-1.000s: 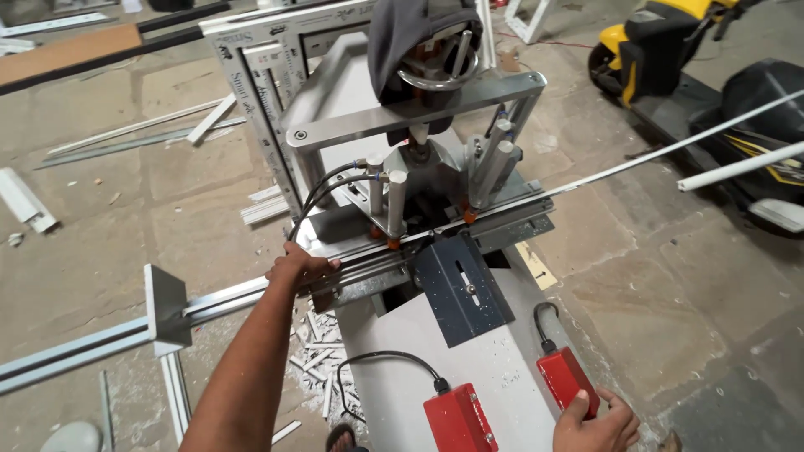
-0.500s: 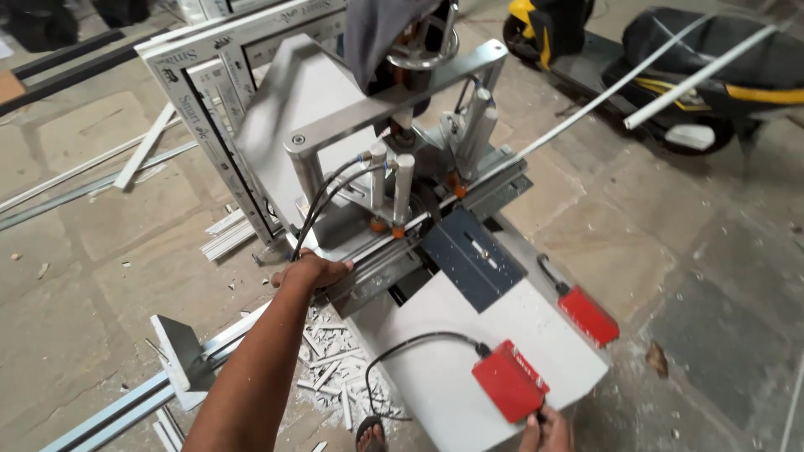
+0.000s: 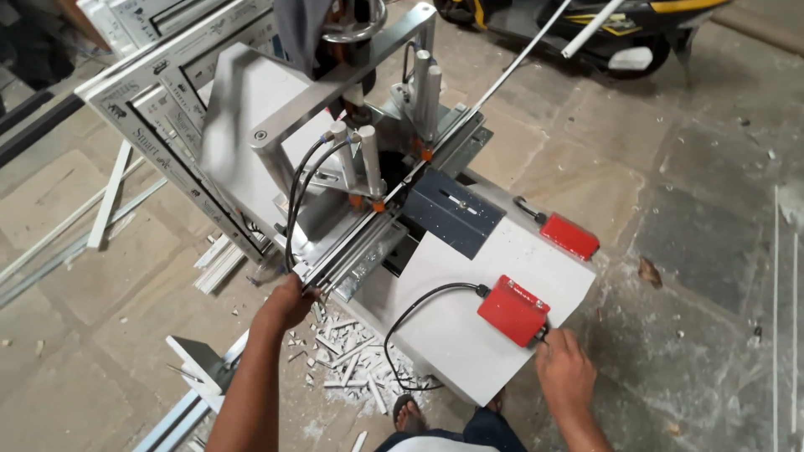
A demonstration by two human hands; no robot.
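Two bare hands at a grey metal cutting machine (image 3: pixel 335 151) on stone floor.
Left hand (image 3: pixel 289 303) gripping long white profile strip (image 3: pixel 335 272) at machine's front edge; right hand (image 3: pixel 565 372), fingers curled, touching red rectangular switch box (image 3: pixel 512 310) near white tabletop's (image 3: pixel 469 351) right corner.

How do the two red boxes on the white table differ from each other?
The near red box looks larger and squarer; the far red box looks slimmer and longer. The right hand touches the near box, while the far box lies untouched. The near box's black cable loops across the white table; the far box shows only a short black stub. Both are red and lie flat on the table.
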